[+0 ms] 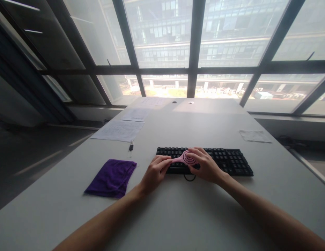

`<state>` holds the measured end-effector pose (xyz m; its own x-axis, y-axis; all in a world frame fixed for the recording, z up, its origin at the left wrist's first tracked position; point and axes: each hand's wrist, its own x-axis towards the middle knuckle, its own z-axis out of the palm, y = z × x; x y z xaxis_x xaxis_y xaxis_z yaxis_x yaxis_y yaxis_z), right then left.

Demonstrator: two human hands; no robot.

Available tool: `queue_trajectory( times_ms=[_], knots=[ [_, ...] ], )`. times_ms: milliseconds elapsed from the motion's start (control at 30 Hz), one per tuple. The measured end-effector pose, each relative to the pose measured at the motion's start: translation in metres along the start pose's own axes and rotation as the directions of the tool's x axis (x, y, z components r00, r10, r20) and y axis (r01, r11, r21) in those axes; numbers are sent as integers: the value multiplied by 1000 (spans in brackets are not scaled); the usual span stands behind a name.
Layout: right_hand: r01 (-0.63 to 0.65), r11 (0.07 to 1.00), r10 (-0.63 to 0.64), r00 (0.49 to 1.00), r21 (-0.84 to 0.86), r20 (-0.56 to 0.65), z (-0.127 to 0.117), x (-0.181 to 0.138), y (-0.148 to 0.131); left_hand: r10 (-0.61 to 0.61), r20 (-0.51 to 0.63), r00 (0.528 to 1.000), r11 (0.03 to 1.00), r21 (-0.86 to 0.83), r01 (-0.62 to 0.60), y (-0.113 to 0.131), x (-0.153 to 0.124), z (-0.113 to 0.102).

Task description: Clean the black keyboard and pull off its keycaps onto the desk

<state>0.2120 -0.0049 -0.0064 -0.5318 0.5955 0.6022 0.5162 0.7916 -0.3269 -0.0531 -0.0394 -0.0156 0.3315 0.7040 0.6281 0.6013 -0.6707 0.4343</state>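
Head view shows me the person's bare forearms reaching in over a white table (193, 129), both hands on one pink brush (189, 158). From where I stand, the left hand (155, 170) pinches the end of its thin handle between thumb and fingers, while the right hand (205, 165) grips the round head, its fingers bent over the far edge and its thumb at the near one. The brush lies crosswise, handle to the left, above the left-hand part of a black keyboard (230, 162); whether it touches the keys I can't tell. A dark cable loop (190, 180) pokes out from the keyboard's near edge, between the two hands. Left of the left hand, and apart from it, a folded purple cloth (110, 178) lies flat, with a black binder clip (131, 147) just beyond it. Printed papers (119, 130) spread farther up that side, too faint for me to read. Over toward the right edge lies a flat, pale sheet (255, 136). Past the table's far end, tall windows (162, 35) look out on a building, and a dark curtain (23, 62) hangs at the left.
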Motion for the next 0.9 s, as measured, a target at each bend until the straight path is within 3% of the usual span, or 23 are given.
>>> queue_trajectory(
  times_ms=[533, 900],
  knots=[
    [-44, 998, 44, 999, -38, -3, 2, -1, 4, -1, 9, 1000, 1000, -13, 1, -2, -1, 1],
    [-63, 996, 64, 998, -63, 20, 0, -2, 3, -108, -44, 993, 993, 41, 110, 0, 0, -3]
  ],
)
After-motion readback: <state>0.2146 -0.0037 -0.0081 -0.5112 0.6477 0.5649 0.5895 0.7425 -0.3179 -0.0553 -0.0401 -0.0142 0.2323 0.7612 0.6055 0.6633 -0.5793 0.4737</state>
